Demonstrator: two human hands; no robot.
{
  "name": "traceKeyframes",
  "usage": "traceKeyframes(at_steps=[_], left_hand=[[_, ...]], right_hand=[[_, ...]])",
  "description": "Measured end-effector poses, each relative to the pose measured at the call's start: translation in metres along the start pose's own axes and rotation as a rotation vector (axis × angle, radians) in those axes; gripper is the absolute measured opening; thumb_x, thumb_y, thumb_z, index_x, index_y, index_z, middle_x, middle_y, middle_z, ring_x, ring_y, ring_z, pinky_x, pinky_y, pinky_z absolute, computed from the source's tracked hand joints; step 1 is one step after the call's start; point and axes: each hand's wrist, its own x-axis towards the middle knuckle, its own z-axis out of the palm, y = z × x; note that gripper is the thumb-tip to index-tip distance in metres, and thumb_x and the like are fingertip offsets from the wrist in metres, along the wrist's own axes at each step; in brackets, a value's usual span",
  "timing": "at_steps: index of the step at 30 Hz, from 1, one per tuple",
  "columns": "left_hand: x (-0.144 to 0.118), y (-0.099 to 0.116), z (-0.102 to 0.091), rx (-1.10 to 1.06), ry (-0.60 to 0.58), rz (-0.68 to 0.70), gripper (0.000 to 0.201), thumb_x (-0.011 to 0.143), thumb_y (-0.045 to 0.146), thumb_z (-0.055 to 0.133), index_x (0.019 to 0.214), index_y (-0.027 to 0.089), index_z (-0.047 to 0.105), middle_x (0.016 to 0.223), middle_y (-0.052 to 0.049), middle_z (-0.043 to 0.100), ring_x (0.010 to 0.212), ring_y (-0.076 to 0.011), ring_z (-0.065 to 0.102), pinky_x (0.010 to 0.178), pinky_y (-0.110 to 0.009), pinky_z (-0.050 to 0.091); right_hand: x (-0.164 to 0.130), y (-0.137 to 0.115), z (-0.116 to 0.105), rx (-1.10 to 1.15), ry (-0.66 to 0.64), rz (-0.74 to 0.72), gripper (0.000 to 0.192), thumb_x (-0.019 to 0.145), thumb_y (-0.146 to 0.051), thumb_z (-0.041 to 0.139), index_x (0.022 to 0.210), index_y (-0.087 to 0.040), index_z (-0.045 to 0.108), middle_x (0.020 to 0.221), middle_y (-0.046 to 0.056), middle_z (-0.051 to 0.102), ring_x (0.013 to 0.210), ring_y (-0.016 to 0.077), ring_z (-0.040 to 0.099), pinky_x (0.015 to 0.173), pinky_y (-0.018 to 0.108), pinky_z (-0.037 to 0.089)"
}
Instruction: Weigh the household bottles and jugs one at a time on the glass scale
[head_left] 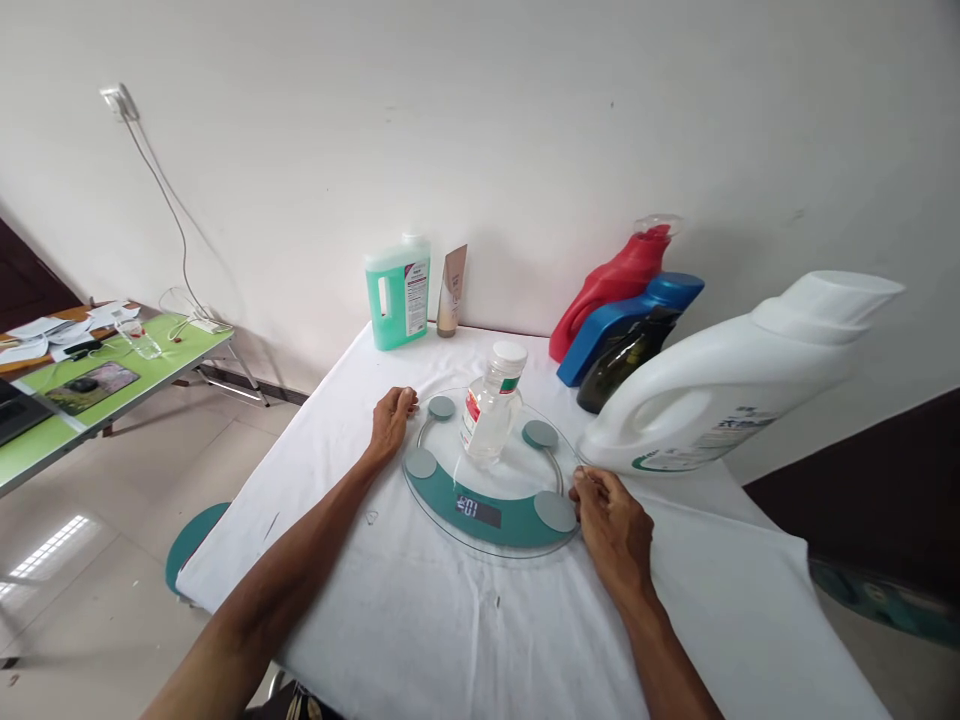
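A round glass scale (491, 495) with teal trim and a lit display lies on the white-clothed table (420, 620). A small clear bottle (491, 405) with a white cap and red label stands upright on its middle. My left hand (390, 422) rests on the cloth at the scale's left rim, fingers curled and touching the edge. At the right rim, my right hand (611, 525) has its fingertips against the glass. Neither hand lifts anything.
A large white jug (720, 385) lies tilted at the right, with blue (626, 320), dark (622, 365) and red (611, 285) bottles behind. A green jug (399, 295) and a tube (452, 290) stand by the wall. A green desk (90, 385) with papers sits far left.
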Motion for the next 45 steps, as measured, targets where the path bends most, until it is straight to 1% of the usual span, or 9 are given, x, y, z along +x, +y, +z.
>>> traceKeyframes(at_steps=[3,6,13,18,29,37,45], left_hand=[[0.0,-0.002,0.003,0.081,-0.037,0.039,0.052,0.1,0.068,0.048,0.093,0.02,0.069,0.1,-0.011,0.079,0.092,-0.0254,0.075,0.088,-0.04,0.056],[0.001,-0.001,0.004,0.115,-0.046,0.041,0.047,0.102,0.061,0.046,0.093,0.021,0.069,0.1,-0.01,0.079,0.091,-0.0248,0.075,0.086,-0.038,0.055],[0.0,0.003,0.002,0.158,-0.047,0.036,0.04,0.103,0.054,0.047,0.091,0.021,0.068,0.097,-0.009,0.077,0.089,-0.0229,0.075,0.086,-0.036,0.054],[-0.001,0.007,0.002,0.166,-0.053,0.021,0.038,0.104,0.051,0.048,0.092,0.021,0.068,0.099,-0.008,0.078,0.09,-0.0229,0.075,0.085,-0.035,0.054],[-0.002,0.007,0.001,0.191,-0.055,0.032,0.034,0.103,0.048,0.051,0.091,0.022,0.069,0.096,-0.007,0.078,0.089,-0.0228,0.075,0.084,-0.035,0.053],[-0.001,0.004,0.001,0.191,-0.055,0.039,0.035,0.103,0.05,0.052,0.094,0.021,0.07,0.097,-0.008,0.078,0.09,-0.0229,0.075,0.084,-0.035,0.053],[-0.001,0.003,0.001,0.208,-0.054,0.054,0.033,0.103,0.048,0.053,0.094,0.021,0.071,0.094,-0.007,0.079,0.089,-0.0222,0.074,0.085,-0.035,0.054]], right_hand=[[0.0,-0.002,0.0,-0.019,0.004,0.014,0.048,0.08,-0.068,0.049,0.095,-0.026,0.066,0.076,0.011,0.078,0.071,0.0329,0.071,0.08,0.044,0.052],[0.001,-0.003,0.0,-0.026,0.0,0.018,0.048,0.08,-0.068,0.048,0.095,-0.026,0.066,0.077,0.011,0.079,0.074,0.034,0.072,0.082,0.045,0.052],[0.002,0.003,0.002,-0.026,0.024,0.005,0.049,0.08,-0.067,0.051,0.097,-0.024,0.069,0.078,0.012,0.079,0.08,0.0358,0.074,0.083,0.047,0.053],[0.003,0.004,0.002,-0.019,0.019,-0.005,0.048,0.081,-0.066,0.051,0.097,-0.024,0.07,0.077,0.012,0.079,0.082,0.036,0.075,0.084,0.047,0.054],[-0.002,-0.007,0.0,-0.034,-0.003,0.061,0.053,0.076,-0.069,0.048,0.099,-0.026,0.066,0.083,0.014,0.08,0.09,0.0388,0.075,0.089,0.048,0.051],[0.0,-0.006,0.002,-0.039,-0.005,0.051,0.051,0.078,-0.068,0.049,0.1,-0.025,0.066,0.083,0.014,0.08,0.089,0.0385,0.075,0.087,0.047,0.052],[0.001,0.002,0.002,-0.033,0.008,-0.006,0.05,0.081,-0.068,0.05,0.099,-0.025,0.067,0.079,0.012,0.08,0.082,0.0363,0.075,0.084,0.047,0.052]])
